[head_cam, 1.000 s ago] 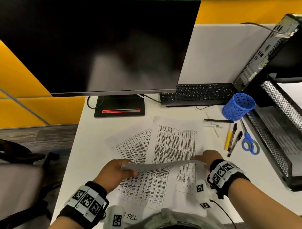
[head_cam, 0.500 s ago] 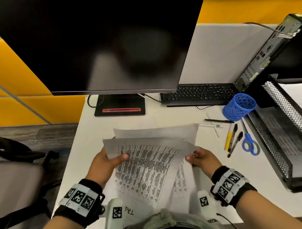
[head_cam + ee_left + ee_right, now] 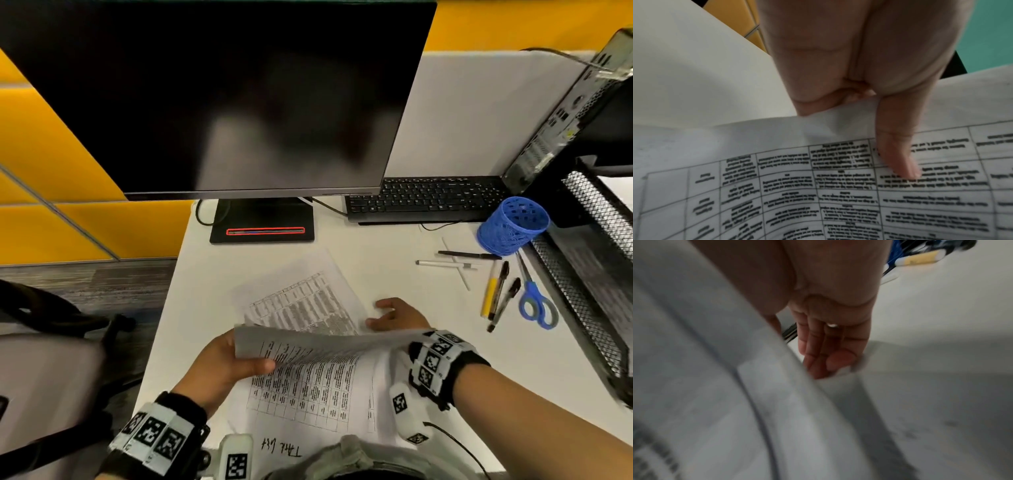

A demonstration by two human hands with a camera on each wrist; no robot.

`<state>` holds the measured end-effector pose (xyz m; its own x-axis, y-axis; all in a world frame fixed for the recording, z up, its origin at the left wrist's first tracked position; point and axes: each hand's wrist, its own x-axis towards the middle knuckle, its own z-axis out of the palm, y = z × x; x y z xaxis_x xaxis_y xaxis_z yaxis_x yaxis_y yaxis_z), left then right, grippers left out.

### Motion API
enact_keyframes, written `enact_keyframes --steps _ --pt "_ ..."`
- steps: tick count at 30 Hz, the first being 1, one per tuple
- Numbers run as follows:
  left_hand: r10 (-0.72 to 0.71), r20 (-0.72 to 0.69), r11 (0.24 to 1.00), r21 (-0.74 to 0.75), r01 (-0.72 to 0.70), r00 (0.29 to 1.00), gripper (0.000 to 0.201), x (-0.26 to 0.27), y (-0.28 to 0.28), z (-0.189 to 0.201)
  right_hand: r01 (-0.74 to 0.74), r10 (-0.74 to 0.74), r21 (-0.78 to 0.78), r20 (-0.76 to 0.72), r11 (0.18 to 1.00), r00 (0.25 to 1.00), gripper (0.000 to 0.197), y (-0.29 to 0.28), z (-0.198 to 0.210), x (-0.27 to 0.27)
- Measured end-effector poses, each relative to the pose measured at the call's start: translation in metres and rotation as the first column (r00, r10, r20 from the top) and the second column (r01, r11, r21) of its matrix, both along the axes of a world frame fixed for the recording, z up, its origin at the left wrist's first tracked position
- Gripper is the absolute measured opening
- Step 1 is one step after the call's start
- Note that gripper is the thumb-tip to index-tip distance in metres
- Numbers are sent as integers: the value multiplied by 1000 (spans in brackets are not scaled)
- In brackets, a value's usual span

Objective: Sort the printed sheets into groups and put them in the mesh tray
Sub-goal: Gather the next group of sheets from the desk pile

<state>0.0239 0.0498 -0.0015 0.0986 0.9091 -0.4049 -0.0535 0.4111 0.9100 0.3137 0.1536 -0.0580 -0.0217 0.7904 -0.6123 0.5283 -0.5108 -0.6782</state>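
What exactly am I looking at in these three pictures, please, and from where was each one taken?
No machine here: a person works with bare hands, wearing a head camera and one camera on each wrist.

The head view looks down on a white desk. The left hand pinches a lifted printed sheet; another printed sheet lies flat behind it. The right hand rests by that sheet's edge; whether it grips is unclear.

The left wrist view shows the thumb on the printed table. The right wrist view is blurred.

To the right lie pens, scissors, a blue cup and the mesh tray.
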Motion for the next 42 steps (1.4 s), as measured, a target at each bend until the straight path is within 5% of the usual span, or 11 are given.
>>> enact_keyframes --steps 4,7,10,13,15,17,21,27,30,34,42 --pt "19 26 999 -41 -18 999 75 -1 -2 2 -410 423 -104 264 906 867 26 -2 6 -14" --pt "42 15 999 -24 -42 999 71 -4 -3 2 -454 472 -133 298 881 829 45 -7 9 -16" --pt "136 28 991 -11 -135 990 74 -3 -4 9 -332 316 15 267 943 910 29 -11 10 -6" --pt "273 34 962 -5 -273 961 66 -6 2 13 -145 135 155 75 977 988 18 -17 14 11" --pt "369 65 929 15 -371 927 48 -8 10 16 -105 110 196 -17 975 994 17 -20 27 19" --pt "440 111 894 34 -446 891 52 -7 19 20 -63 83 201 -91 978 992 22 -21 36 24" --pt "458 156 878 73 -472 875 34 4 40 33 -37 69 197 -155 980 985 27 -25 46 18" --pt "470 69 862 183 -474 880 48 24 63 44 108 -56 171 -285 979 957 25 -30 67 5" --pt "504 12 836 245 -492 863 45 34 69 49 259 -167 196 -390 946 905 39 -26 85 7" --pt "498 -27 808 378 -452 867 39 56 72 67 150 -34 433 -264 889 964 23 -19 110 -1" --pt "519 -39 607 720 -336 854 38 79 60 109 285 -21 694 -363 661 932 19 -25 140 -14"
